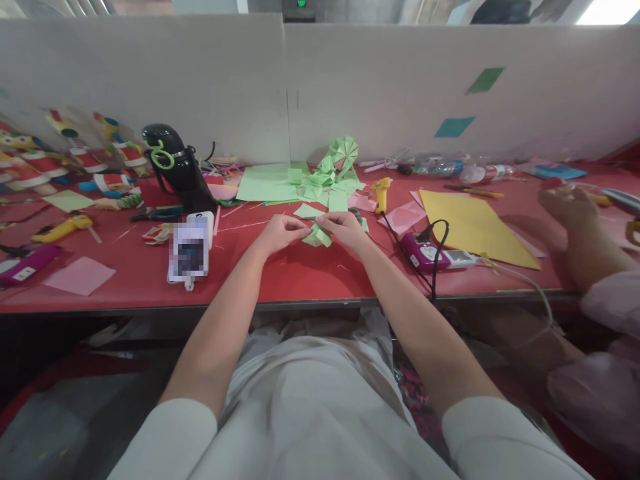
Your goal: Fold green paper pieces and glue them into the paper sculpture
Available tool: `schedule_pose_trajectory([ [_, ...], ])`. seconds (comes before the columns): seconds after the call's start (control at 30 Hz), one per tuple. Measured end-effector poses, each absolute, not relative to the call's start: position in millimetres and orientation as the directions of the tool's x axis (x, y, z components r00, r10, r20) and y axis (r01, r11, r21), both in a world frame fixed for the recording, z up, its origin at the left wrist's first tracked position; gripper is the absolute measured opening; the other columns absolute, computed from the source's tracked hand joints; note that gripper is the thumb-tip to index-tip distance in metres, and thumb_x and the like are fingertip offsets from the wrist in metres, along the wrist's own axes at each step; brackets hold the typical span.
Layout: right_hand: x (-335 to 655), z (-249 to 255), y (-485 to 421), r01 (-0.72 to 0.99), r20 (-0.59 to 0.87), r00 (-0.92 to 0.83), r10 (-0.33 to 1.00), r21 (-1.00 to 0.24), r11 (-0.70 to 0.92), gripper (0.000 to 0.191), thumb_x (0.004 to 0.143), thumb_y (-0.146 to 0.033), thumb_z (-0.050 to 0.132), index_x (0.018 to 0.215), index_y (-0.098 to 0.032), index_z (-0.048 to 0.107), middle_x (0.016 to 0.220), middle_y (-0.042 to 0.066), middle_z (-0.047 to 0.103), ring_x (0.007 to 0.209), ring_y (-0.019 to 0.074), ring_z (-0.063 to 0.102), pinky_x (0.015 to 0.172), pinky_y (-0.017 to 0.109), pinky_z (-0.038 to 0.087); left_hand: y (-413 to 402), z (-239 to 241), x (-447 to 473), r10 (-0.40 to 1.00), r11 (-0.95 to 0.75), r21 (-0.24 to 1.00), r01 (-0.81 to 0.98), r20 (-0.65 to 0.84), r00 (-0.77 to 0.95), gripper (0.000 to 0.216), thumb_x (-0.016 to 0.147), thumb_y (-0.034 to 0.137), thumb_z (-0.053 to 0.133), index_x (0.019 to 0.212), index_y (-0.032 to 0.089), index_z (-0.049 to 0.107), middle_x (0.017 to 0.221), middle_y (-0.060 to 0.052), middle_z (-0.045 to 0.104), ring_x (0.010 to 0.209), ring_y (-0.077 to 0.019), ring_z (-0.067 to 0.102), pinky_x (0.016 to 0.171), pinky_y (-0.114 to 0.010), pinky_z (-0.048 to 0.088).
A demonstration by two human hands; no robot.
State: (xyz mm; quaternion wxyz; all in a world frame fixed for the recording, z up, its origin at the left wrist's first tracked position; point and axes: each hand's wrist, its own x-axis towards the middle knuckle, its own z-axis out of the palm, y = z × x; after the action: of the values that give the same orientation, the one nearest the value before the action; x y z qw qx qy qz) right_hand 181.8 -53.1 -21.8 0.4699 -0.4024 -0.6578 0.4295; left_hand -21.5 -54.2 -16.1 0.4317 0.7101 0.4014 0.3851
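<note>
Both my hands meet over the red table (pixel 300 273), pinching a small folded piece of light green paper (pixel 317 235). My left hand (pixel 281 232) grips its left side with fingers closed. My right hand (pixel 345 230) pinches its right side. Just behind them lie more green paper pieces (pixel 338 200), a folded green fan shape (pixel 344 151) and a large green sheet (pixel 265 182).
A phone (pixel 189 252) and a black flask (pixel 176 167) stand left of my hands. A pink sheet (pixel 80 275) lies far left. A yellow glue gun (pixel 383 193), a purple power block (pixel 425 252) with cable and a yellow sheet (pixel 470 227) lie right. Another person's arm (pixel 580 233) rests at far right.
</note>
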Motion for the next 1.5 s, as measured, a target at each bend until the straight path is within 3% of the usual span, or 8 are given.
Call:
schedule_pose_trajectory([
  [0.23,184.3,-18.0,-54.7,0.205,0.245,-0.293,0.924,-0.928,0.311,0.038,0.071,-0.052,0.075,0.067,-0.015,0.073,0.053,-0.002,0.054,0.054,0.0088,0.041,0.051,0.025,0.032,-56.0,-15.5,-19.7,0.909,-0.277,0.926,0.257,0.165,0.384,0.037,0.069,0.048,0.078,0.084,0.014,0.078,0.075,-0.009,0.074,0.061,-0.0148,0.06,0.06,-0.029,0.047],
  [0.53,189.2,-17.1,-53.5,0.205,0.3,-0.249,0.921,-0.913,0.353,0.034,0.071,-0.049,0.075,0.074,-0.015,0.077,0.06,0.0,0.061,0.055,0.0096,0.045,0.053,0.026,0.036,-55.2,-10.8,-28.4,0.872,-0.296,0.9,0.319,0.119,0.475,0.031,0.073,0.045,0.075,0.081,0.016,0.077,0.074,-0.009,0.074,0.068,-0.0178,0.065,0.069,-0.032,0.052],
  [0.8,188.0,-13.9,-54.3,0.213,0.329,-0.193,0.924,-0.906,0.367,0.03,0.072,-0.046,0.074,0.073,-0.016,0.077,0.064,0.002,0.065,0.058,0.0112,0.05,0.055,0.027,0.038,-52.6,-17.0,-24.4,0.905,-0.325,0.89,0.319,0.196,0.377,0.03,0.076,0.043,0.071,0.083,0.014,0.076,0.079,-0.01,0.074,0.071,-0.0196,0.066,0.07,-0.034,0.051],
  [1.03,187.7,-15.0,-53.7,0.205,0.356,-0.184,0.916,-0.898,0.39,0.032,0.072,-0.048,0.074,0.074,-0.017,0.077,0.067,0.003,0.069,0.06,0.0136,0.055,0.055,0.027,0.041,-56.4,-15.3,-21.4,0.888,-0.366,0.872,0.326,0.223,0.401,0.026,0.078,0.04,0.067,0.078,0.015,0.072,0.076,-0.007,0.072,0.074,-0.0195,0.065,0.073,-0.033,0.05],
  [1.3,189.9,-19.9,-48.5,0.268,0.325,-0.241,0.914,-0.883,0.385,0.037,0.072,-0.053,0.072,0.07,-0.016,0.075,0.055,-0.001,0.056,0.052,0.0095,0.042,0.05,0.026,0.033,-56.0,-16.0,-20.2,0.874,-0.392,0.852,0.348,0.226,0.429,0.016,0.077,0.03,0.063,0.068,0.016,0.065,0.066,-0.004,0.065,0.065,-0.0167,0.06,0.067,-0.032,0.048],
  [1.5,190.2,-18.9,-46.3,0.181,0.365,-0.123,0.923,-0.906,0.383,0.037,0.074,-0.053,0.07,0.071,-0.016,0.074,0.059,0.001,0.058,0.056,0.011,0.045,0.053,0.027,0.037,-53.3,-16.4,-18.8,0.873,-0.419,0.88,0.224,0.323,0.366,0.029,0.08,0.04,0.067,0.094,0.015,0.074,0.086,-0.008,0.074,0.077,-0.0188,0.066,0.076,-0.033,0.052],
])
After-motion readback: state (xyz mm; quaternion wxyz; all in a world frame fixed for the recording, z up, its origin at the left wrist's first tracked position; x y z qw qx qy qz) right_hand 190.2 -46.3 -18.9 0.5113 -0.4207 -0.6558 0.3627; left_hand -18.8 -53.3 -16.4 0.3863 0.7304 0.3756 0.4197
